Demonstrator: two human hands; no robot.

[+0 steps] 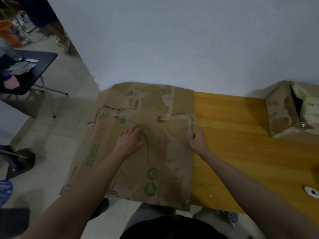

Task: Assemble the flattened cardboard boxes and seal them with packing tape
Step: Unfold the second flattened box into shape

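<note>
A large flattened cardboard box [155,169] with green print and torn tape patches lies on the left end of the yellow wooden table [241,152], overhanging its left edge. My left hand [130,141] rests flat on the middle of the cardboard, fingers slightly curled. My right hand [197,138] pinches the cardboard's right edge, thumb on top, where old tape is peeling. An assembled, worn box [283,116] stands at the far right of the table, its top slightly gaping. No tape roll can be made out.
A small white object [311,192] lies near the table's right front edge. A dark chair [31,71] with papers on it stands on the tiled floor at left. A white wall runs behind the table. A person's legs show far left at the back.
</note>
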